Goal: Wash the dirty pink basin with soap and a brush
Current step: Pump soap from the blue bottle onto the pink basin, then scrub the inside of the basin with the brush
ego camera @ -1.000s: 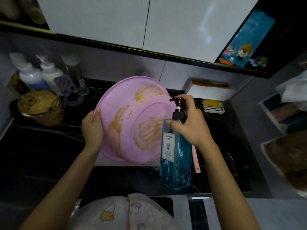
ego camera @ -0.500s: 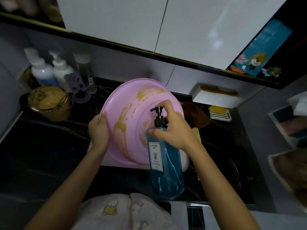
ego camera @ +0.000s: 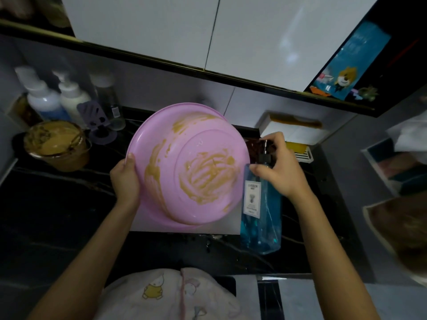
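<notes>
Here: pink basin (ego camera: 184, 169) tilted on edge over sink (ego camera: 231, 225), brown-smeared face toward person, likely to take soap. Grip: left hand (ego camera: 126, 179) on left rim, steadying; right hand (ego camera: 279, 172) wraps neck of blue soap bottle (ego camera: 261, 215), finger on pump, just beside basin's right edge.

Soap bottle label (ego camera: 251, 199) seemingly illegible
</notes>
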Demonstrator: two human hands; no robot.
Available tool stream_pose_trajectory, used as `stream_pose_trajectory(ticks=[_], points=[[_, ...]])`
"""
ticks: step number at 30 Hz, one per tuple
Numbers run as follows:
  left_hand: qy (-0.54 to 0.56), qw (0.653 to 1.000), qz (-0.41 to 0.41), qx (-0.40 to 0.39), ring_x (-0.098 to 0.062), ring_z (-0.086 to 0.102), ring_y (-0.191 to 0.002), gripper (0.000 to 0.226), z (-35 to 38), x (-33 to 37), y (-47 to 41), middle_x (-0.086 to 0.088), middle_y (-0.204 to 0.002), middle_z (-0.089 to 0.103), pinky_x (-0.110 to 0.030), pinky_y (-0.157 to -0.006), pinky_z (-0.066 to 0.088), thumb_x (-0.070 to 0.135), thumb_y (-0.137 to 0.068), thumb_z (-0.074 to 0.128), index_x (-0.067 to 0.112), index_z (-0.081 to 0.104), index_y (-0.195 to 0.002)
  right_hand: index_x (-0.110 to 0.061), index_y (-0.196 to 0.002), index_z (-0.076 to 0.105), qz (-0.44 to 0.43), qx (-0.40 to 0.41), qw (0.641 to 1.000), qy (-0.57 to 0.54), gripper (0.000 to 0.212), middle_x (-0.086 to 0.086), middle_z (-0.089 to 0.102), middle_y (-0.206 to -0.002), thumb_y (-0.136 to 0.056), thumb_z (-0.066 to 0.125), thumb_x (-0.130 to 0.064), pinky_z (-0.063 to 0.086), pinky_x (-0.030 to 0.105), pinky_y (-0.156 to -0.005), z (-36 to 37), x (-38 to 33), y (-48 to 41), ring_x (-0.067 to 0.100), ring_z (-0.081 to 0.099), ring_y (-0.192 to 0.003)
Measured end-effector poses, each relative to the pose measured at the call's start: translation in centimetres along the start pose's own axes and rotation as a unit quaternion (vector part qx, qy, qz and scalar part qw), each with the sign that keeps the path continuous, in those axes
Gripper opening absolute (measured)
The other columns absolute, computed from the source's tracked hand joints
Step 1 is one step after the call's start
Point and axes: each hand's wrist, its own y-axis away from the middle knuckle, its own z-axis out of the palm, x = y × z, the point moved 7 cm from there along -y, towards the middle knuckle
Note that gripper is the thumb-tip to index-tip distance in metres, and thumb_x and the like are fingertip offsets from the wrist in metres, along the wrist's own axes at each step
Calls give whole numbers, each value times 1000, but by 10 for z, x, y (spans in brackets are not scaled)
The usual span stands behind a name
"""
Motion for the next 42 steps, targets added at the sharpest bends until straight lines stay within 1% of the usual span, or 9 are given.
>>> stream_pose_trajectory(ticks=[3, 8, 16, 23, 28, 32, 36, 39, 42], points=[[-18, 1000, 22, -3, 2, 31, -43, 45, 2, 4, 3, 1, -56, 32, -17, -47, 26, 18, -98, 46, 19, 34, -54, -28, -123, 36, -19, 17, 998, -53, 67, -7, 63, -96, -64, 65, -39, 55, 46, -72, -7, -6, 3, 17, 65, -81], [-26, 999, 28, -12, 1, 30, -43, 44, 3, 3, 5, 0, -56, 32, -17, -47, 25, 20, -98, 45, 18, 34, -56, -28, -135, 27, 12, 98, 993, 62, 77, -6, 56, -102, -72, 71, -35, 55, 43, -71, -21, 24, 19, 25, 64, -81], [-48, 995, 61, -64, -3, 35, -57, 28, 22, 2, 22, 8, -61, 40, -22, -55, 32, 18, -98, 46, 2, 53, -77, -16, -143, 10, 168, 327, 914, 173, 85, 21, 64, -111, -83, 63, -45, 50, 37, -69, -50, 115, 42, 39, 65, -89], [-52, 989, 90, -105, -15, 45, -76, 27, 35, 10, 30, -3, -76, 53, -29, -68, 38, 33, -90, 46, 10, 58, -80, -13, -144, 12, 225, 305, 913, 148, 89, 21, 52, -130, -81, 71, -36, 50, 42, -79, -51, 183, 24, 36, 56, -111], [-23, 982, 93, -166, 10, 46, -61, 23, 46, 22, 43, 10, -73, 52, -8, -60, 39, 23, -94, 47, 30, 54, -74, -13, -146, 11, 261, 317, 906, 101, 98, 20, 43, -140, -76, 76, -34, 49, 43, -87, -58, 211, 19, 35, 50, -121], [-20, 974, 104, -199, 10, 44, -57, 20, 51, 27, 50, 13, -63, 55, -9, -57, 38, 25, -90, 49, 25, 54, -72, -7, -149, 7, 256, 333, 903, 93, 106, 20, 20, -153, -75, 76, -37, 33, 47, -110, -56, 212, 23, 32, 26, -140], [-64, 963, 144, -219, 4, 39, -54, 26, 53, 34, 59, 15, -57, 49, -15, -52, 32, 36, -85, 51, 19, 46, -65, 0, -141, 30, 139, 408, 889, 153, 71, 21, 40, -138, -88, 60, -37, 35, 44, -105, -35, 166, 39, 31, 39, -126], [-120, 933, 227, -253, 0, 40, -59, 27, 57, 47, 71, 10, -62, 45, -21, -57, 33, 42, -84, 47, 23, 43, -65, -11, -120, 51, 111, 321, 941, -17, 30, 8, 60, -104, -93, 51, -24, 48, 35, -81, -4, 144, 45, 19, 56, -94], [-174, 892, 295, -296, -2, 43, -65, 23, 66, 63, 79, 14, -69, 48, -26, -61, 34, 39, -85, 47, 29, 42, -64, -10, -101, 62, 65, 297, 953, -1, 25, 6, 63, -94, -96, 41, -23, 40, 25, -72, 7, 116, 55, 16, 55, -88]])
